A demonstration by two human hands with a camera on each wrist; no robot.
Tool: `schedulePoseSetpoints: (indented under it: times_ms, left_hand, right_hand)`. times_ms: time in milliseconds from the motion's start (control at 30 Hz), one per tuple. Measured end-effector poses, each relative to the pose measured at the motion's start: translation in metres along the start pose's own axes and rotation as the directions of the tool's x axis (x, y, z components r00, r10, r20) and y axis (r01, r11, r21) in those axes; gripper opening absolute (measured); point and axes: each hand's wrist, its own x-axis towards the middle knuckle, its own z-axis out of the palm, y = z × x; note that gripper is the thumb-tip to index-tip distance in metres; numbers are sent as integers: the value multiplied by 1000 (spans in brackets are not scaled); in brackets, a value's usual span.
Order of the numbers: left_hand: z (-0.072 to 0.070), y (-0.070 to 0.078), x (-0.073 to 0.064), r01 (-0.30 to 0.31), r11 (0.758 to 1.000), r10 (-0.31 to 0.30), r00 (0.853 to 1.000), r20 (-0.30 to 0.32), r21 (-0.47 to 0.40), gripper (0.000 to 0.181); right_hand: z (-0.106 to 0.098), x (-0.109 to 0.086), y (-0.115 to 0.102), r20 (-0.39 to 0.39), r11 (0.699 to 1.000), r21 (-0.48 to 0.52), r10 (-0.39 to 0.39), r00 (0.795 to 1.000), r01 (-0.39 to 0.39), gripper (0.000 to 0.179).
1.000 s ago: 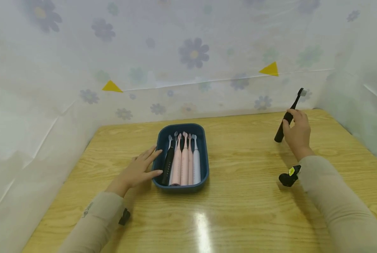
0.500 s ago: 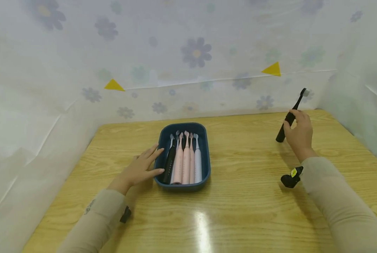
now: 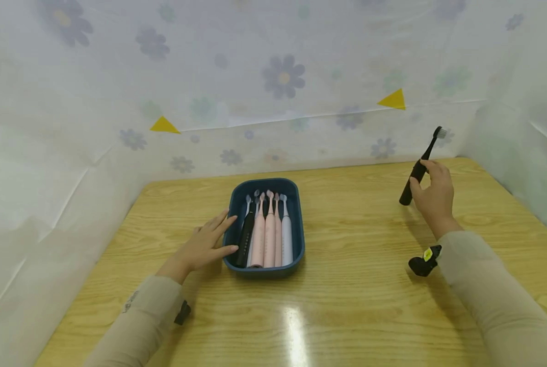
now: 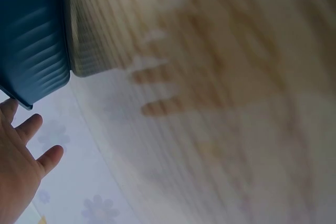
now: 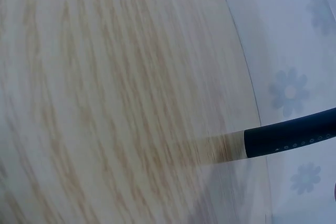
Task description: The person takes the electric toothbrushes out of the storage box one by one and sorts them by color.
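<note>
My right hand (image 3: 436, 200) pinches a black electric toothbrush (image 3: 407, 194) between thumb and fingers at the right of the table. The brush tilts with its bristle head up and its base low over the wood; the base end of the handle (image 5: 294, 132) shows in the right wrist view. A dark blue bin (image 3: 300, 250) stands left of centre. In it lie several electric toothbrushes side by side: a black one (image 3: 244, 242), pink ones (image 3: 269, 239) and a pale one (image 3: 286, 239). My left hand (image 3: 199, 250) rests at the bin's left rim with its fingers spread.
The glossy wooden table (image 3: 356, 285) mirrors things on it. White flowered sheeting (image 3: 328, 61) closes in the back and both sides, with yellow triangles (image 3: 394, 100) stuck on it. A small black camera (image 3: 423, 262) hangs from the right wrist, another (image 3: 182, 312) from the left.
Little differs. Both hands keep their places, the right with the black toothbrush and the left at the bin; the whole head view shifts very slightly.
</note>
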Motion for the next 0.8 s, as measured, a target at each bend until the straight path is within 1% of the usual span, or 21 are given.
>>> schedulePoseSetpoints:
  times_ms: [133, 200, 300, 433, 600, 800]
  left_hand:
    - [0, 0, 0, -9, 1000, 9, 1000, -6, -2, 72]
    - [1, -1, 0, -4, 1000, 4, 1000, -4, -2, 72]
    - [1, -2, 0, -2, 1000, 2, 1000, 0, 5, 72]
    - [2, -2, 1, 1, 1000, -1, 1000, 7, 1, 72]
    - [1, -3, 1, 2, 1000, -2, 1000, 10, 3, 72]
    - [2, -3, 2, -22, 1000, 22, 1000, -9, 19, 71]
  right_hand:
    - [-1, -3, -2, -28, 1000, 12, -26, 999, 27, 39]
    - [-1, -5, -3, -41, 999, 16, -41, 998, 42, 40]
    - [-2, -7, -6, -50, 999, 27, -44, 998, 46, 40]
    - [-4, -11, -10, -36, 1000, 28, -1, 999, 2, 41]
    - [-5, -18, -16, 1, 997, 52, 58, 998, -58, 44]
    - [-6, -25, -24, 53, 992, 95, 73, 996, -78, 47]
